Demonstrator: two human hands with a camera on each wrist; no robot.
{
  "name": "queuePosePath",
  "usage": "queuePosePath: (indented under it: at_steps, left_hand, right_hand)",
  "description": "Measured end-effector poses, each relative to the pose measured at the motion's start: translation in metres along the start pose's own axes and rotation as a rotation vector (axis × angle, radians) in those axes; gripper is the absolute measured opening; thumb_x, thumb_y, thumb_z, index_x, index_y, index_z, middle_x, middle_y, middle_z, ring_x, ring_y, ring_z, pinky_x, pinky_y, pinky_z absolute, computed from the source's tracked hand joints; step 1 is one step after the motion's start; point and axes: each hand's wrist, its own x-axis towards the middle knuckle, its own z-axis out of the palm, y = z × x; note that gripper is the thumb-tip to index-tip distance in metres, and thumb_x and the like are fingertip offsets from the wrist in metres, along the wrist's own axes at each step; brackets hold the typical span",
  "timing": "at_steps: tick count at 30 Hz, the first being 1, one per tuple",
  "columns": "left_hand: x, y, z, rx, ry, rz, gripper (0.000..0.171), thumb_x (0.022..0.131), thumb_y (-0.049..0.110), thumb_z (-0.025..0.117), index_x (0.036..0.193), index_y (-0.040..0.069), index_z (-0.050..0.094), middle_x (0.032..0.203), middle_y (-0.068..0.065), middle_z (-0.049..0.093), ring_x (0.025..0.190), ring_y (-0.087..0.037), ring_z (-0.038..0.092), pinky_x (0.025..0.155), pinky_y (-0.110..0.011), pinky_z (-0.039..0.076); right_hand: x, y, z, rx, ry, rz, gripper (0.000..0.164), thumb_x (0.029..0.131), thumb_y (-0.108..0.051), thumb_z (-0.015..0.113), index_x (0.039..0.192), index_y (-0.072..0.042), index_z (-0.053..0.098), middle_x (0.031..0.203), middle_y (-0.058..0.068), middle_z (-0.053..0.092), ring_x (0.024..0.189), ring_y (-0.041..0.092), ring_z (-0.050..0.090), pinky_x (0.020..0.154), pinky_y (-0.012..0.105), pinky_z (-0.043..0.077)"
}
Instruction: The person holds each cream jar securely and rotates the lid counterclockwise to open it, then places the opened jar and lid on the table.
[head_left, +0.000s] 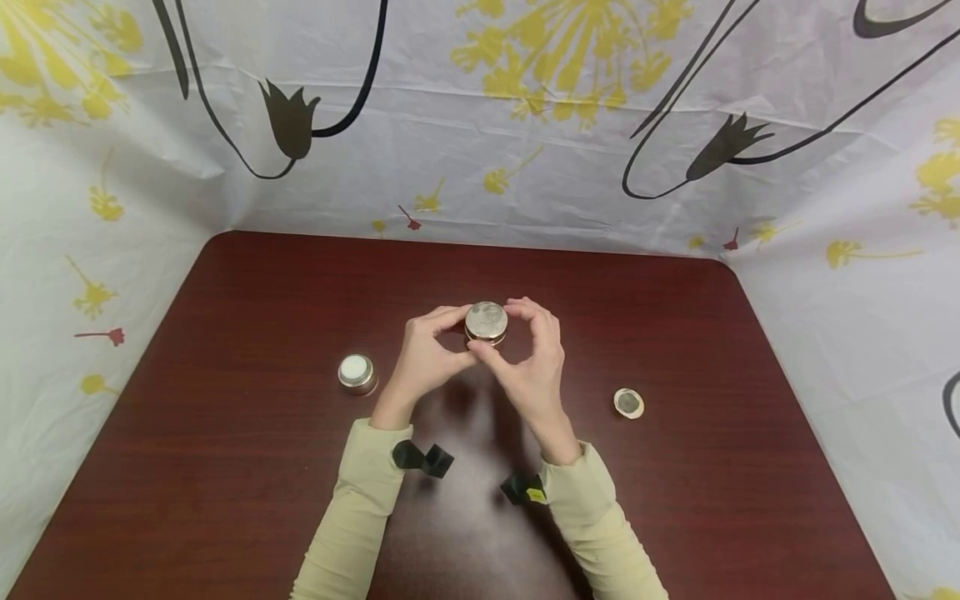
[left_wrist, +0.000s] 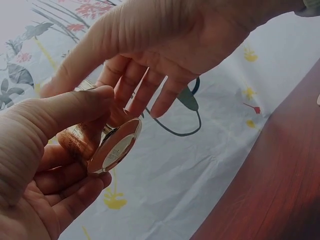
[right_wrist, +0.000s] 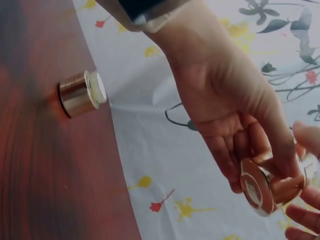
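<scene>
Both hands meet over the middle of the table, at a shiny gold jar [head_left: 486, 322] with a round silvery top. My left hand [head_left: 426, 357] grips it from the left, thumb in front and fingers behind. From the other side, my right hand [head_left: 536, 358] pinches it between thumb and fingertips. In the left wrist view the flared gold rim [left_wrist: 116, 147] faces the camera, and fingers cover part of the body. A second gold jar [head_left: 357, 374] with a white top stands left of the left hand. A small round lid [head_left: 628, 403] lies right of the right hand.
The dark red-brown table [head_left: 247, 467] has a patterned white sheet [head_left: 420, 158] hanging around its back and sides. Small black devices [head_left: 431, 458] are strapped at both wrists, over pale sleeves [head_left: 356, 508].
</scene>
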Motion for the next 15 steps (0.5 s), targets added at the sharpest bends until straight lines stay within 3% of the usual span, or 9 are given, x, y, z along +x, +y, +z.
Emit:
queuePosePath:
  at_steps: [6, 10, 15]
  left_hand:
    - [0.000, 0.002, -0.001, 0.005, 0.002, -0.019, 0.051, 0.063, 0.001, 0.084, 0.110, -0.007, 0.066, 0.098, -0.017, 0.068, 0.087, -0.026, 0.064, 0.075, -0.037, 0.054]
    - [0.000, 0.007, -0.003, 0.013, 0.000, -0.041, 0.051, 0.062, -0.002, 0.084, 0.109, -0.009, 0.066, 0.099, -0.019, 0.068, 0.086, -0.026, 0.064, 0.075, -0.042, 0.054]
    - [0.003, 0.031, -0.009, 0.031, -0.017, -0.030, 0.045, 0.063, -0.008, 0.081, 0.104, -0.014, 0.065, 0.095, -0.024, 0.067, 0.079, -0.030, 0.063, 0.070, -0.041, 0.054]
  right_hand:
    - [0.003, 0.000, 0.000, 0.005, -0.010, -0.050, 0.044, 0.065, -0.007, 0.085, 0.104, 0.001, 0.065, 0.110, 0.016, 0.062, 0.116, 0.030, 0.048, 0.100, 0.041, 0.034]
    - [0.009, 0.003, -0.005, 0.045, -0.122, -0.078, 0.043, 0.071, -0.005, 0.080, 0.111, 0.001, 0.066, 0.115, 0.017, 0.060, 0.121, 0.031, 0.044, 0.102, 0.043, 0.032]
    - [0.019, 0.009, -0.014, 0.102, -0.300, -0.092, 0.044, 0.077, -0.005, 0.073, 0.119, 0.001, 0.062, 0.121, 0.014, 0.057, 0.126, 0.029, 0.039, 0.105, 0.045, 0.029]
